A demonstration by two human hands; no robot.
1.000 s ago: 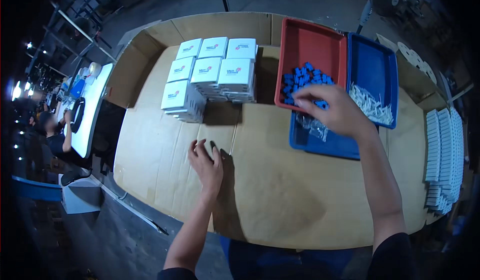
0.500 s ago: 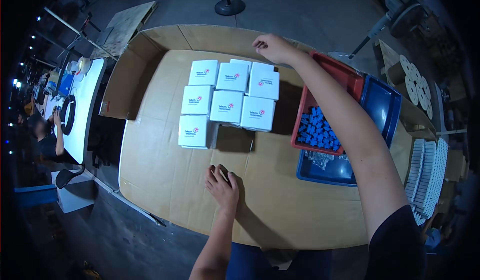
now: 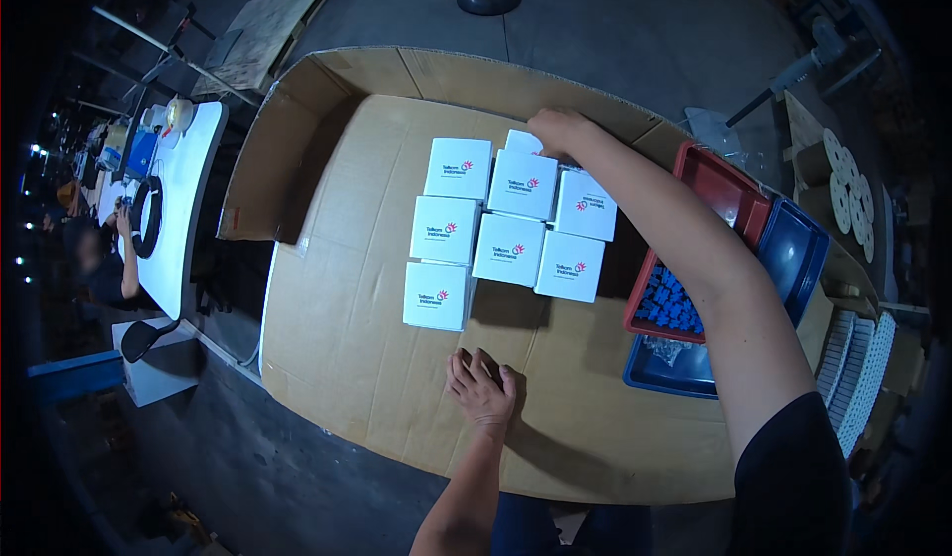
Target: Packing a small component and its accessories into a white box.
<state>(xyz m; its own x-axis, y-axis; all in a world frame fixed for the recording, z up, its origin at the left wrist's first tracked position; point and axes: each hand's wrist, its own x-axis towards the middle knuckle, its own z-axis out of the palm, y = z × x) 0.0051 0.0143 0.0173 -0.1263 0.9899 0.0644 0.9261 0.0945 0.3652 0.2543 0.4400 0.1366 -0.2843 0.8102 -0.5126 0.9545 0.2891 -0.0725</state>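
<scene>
- The right hand (image 3: pixel 558 131) is at the rear white carton (image 3: pixel 521 141); its grip I cannot tell.
- The left hand (image 3: pixel 482 389) is over the cardboard-covered worktop (image 3: pixel 357 348), grip loosely wide.

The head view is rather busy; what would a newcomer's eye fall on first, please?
Probably the white boxes, grouped near the centre, with the right hand at the rearmost one. Next, likely the blue pieces in the red tray, to their right.
</scene>
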